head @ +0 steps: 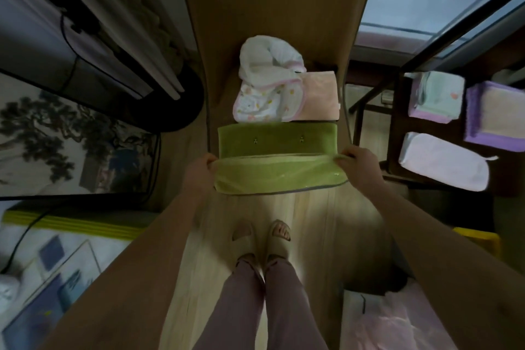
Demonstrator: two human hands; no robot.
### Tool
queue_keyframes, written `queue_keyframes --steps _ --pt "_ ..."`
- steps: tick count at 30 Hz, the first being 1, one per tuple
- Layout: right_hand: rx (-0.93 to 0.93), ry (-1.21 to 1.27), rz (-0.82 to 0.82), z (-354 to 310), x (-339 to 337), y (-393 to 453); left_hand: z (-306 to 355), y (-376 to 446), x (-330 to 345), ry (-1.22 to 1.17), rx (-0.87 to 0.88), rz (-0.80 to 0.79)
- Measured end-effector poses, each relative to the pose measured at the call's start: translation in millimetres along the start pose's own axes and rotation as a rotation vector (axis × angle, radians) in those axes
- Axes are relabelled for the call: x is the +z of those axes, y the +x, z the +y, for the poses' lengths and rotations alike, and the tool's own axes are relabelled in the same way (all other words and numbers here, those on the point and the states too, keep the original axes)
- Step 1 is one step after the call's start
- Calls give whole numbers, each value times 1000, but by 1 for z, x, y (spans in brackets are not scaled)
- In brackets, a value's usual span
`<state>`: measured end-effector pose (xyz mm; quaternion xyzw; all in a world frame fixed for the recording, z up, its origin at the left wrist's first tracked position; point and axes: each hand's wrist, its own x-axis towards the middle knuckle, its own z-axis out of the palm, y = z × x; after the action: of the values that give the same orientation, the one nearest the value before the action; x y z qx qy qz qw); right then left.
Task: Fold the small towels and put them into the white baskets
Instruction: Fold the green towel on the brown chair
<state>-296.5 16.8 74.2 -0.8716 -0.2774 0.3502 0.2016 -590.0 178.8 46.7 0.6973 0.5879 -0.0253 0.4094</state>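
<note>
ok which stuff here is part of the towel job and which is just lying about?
Job:
green towel, gripped at both ends by left hand and right hand
white patterned towel
pink towel
baskets holding folded towels

Lying about:
painting
yellow box

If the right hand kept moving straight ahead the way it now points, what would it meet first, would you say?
The right hand pinches the green towel's near edge and points up and leftwards across it. Going straight on, it would probably first meet the folded pink towel beyond, though depth is hard to judge.
</note>
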Motion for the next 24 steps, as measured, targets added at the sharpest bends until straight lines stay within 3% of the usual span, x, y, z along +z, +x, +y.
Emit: queue_keyframes --steps 8,19,24 --pt "23 88 172 18 41 80 -5 92 42 -56 43 178" --pt "208 142 221 42 75 136 -30 140 80 -5 38 292" --pt "301 50 185 48 85 127 -40 133 90 55 15 322"
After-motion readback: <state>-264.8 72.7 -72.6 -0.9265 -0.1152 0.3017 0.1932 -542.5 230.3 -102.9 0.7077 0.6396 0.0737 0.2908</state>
